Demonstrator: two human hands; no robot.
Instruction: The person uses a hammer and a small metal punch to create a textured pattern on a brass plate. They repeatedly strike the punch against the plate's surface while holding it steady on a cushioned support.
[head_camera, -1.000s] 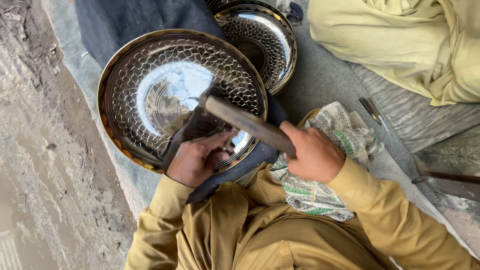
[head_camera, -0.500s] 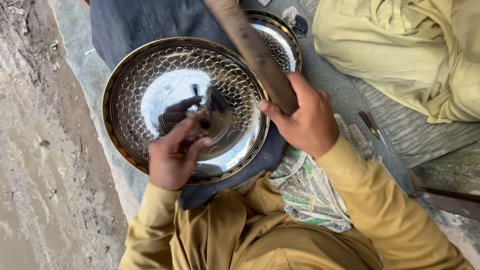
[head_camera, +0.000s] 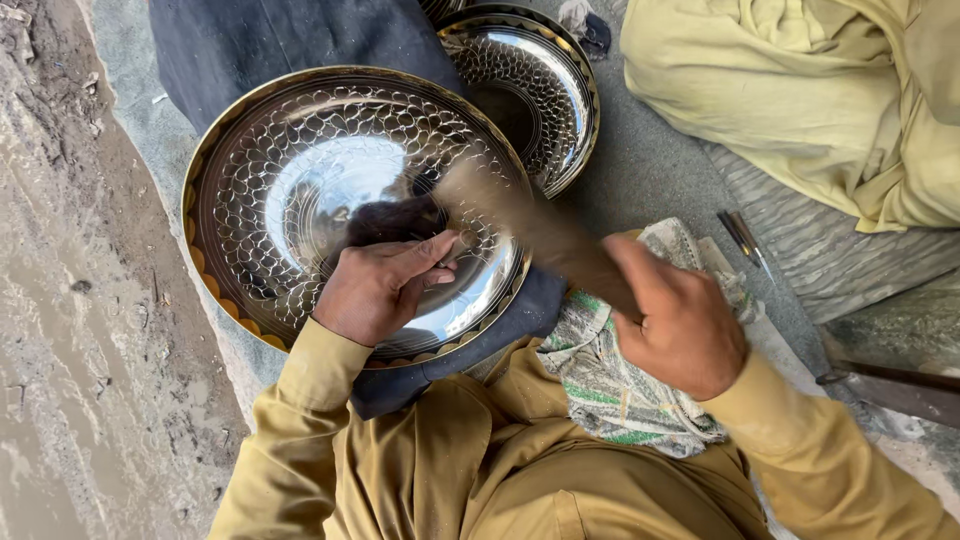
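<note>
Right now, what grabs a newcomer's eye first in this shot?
The big shiny metal tray with a scale-like hammered pattern and gold rim, resting on dark cloth at centre left. The left hand presses a small tool against its surface, while the right hand swings a motion-blurred hammer just over it. A second, smaller patterned tray lies behind, at the top.

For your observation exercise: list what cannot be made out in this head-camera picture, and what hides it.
- Hammer: motion-blurred in the right hand; head shape unclear.
- Small tool under the left hand: the fingers cover it.
- Second dish: its top is cut off by the frame edge, its left side hidden behind the large dish.
- Dark tool: cut off at the right edge.
</note>
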